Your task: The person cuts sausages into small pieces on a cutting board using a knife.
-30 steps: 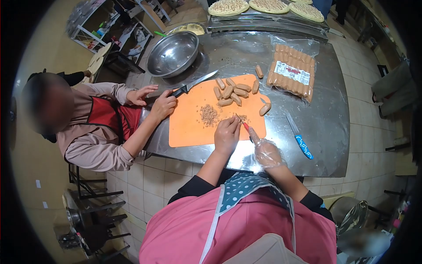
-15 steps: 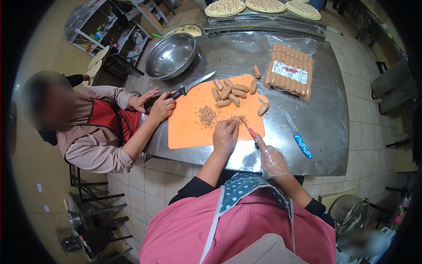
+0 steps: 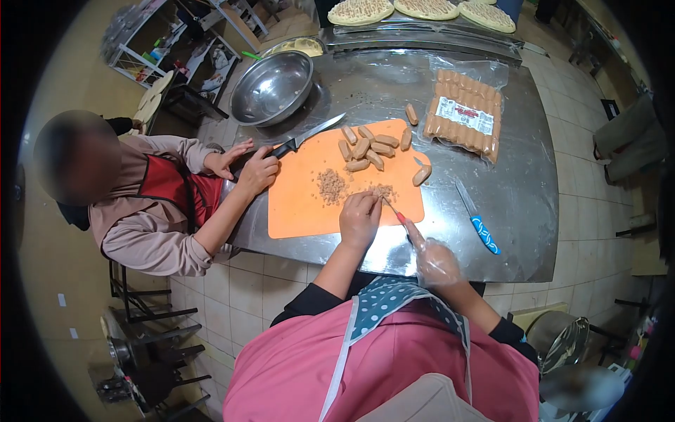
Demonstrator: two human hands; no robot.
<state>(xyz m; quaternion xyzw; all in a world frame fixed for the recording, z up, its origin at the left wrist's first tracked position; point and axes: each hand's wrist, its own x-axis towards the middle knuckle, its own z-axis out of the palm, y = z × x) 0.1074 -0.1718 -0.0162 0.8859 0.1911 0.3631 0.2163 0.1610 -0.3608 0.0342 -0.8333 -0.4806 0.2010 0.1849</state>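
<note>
One orange board (image 3: 302, 214)'s right edge, open metal tabletop (image 3: 450, 218) beyond, red-handled knife (image 3: 400, 217) slanting forward-left, right hand (image 3: 437, 261) closed round it, left hand (image 3: 360, 218) bunched, hold unclear

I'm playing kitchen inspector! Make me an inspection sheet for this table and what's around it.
Surface: shiny metal table, orange board on it.
Job's things: sausage pieces and chopped bits, mostly on the board; packed sausages beyond.
Clutter: blue-handled knife lying right of the board; metal bowl at far left.
Left hand: beside chopped bits, grip unclear.
Right hand: gloved, holding red-handled knife.
Cables: nothing seen.
Surroundings: co-worker's hand on black-handled knife.
</note>
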